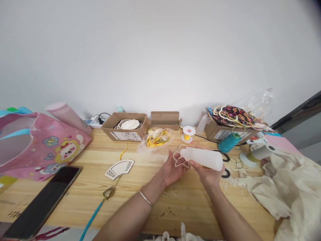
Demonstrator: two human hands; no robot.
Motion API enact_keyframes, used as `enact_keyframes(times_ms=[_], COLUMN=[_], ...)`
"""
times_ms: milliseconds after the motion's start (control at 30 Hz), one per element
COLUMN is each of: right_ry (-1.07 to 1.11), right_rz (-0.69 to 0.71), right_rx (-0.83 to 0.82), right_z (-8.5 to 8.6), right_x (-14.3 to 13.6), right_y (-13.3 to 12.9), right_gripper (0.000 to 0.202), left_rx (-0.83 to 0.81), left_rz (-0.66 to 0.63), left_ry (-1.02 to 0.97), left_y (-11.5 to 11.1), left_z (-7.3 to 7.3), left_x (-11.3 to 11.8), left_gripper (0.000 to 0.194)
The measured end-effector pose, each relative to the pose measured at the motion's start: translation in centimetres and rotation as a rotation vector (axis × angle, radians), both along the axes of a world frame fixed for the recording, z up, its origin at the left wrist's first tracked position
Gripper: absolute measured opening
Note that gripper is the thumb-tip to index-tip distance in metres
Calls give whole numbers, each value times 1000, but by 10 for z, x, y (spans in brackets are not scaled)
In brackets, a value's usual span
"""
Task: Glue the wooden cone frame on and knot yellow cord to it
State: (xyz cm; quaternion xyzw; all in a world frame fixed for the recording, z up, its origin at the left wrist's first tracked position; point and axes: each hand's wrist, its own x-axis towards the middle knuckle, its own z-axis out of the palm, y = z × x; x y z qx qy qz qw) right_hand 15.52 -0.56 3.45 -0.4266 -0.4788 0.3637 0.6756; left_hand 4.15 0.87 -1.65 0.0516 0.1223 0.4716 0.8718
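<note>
Forearms (132, 214) angle inward over the tabletop (82, 154); the left hand (173, 173), palm up, half-curled, holds a star-shaped frame (182, 163); the right hand (209, 175) grips a white bottle (204, 157), tipped nearly level.

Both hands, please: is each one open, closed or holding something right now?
Left hand: holding the pale, star-like frame.
Right hand: closed on the white bottle.
</note>
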Motion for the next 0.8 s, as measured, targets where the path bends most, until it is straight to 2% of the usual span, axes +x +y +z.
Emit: enact_keyframes(times_ms=[200, 433, 667, 800], right_ry=[15, -14, -15, -59], right_rz=[39, 33, 20, 86], right_rx=[27, 20, 27, 43], right_z=[1, 0, 2, 4], right_x=[-2, 0, 0, 1], right_y=[-1, 0, 0, -1], right_gripper=[40, 37, 37, 35], left_rx=[31, 3, 19, 23], left_rz=[3, -9, -5, -6], left_ry=[25, 44, 18, 13], left_y=[-1, 0, -1, 0], left_z=[5, 1, 4, 3], left_x=[1, 1, 1, 1], left_gripper=[51, 52, 54, 52])
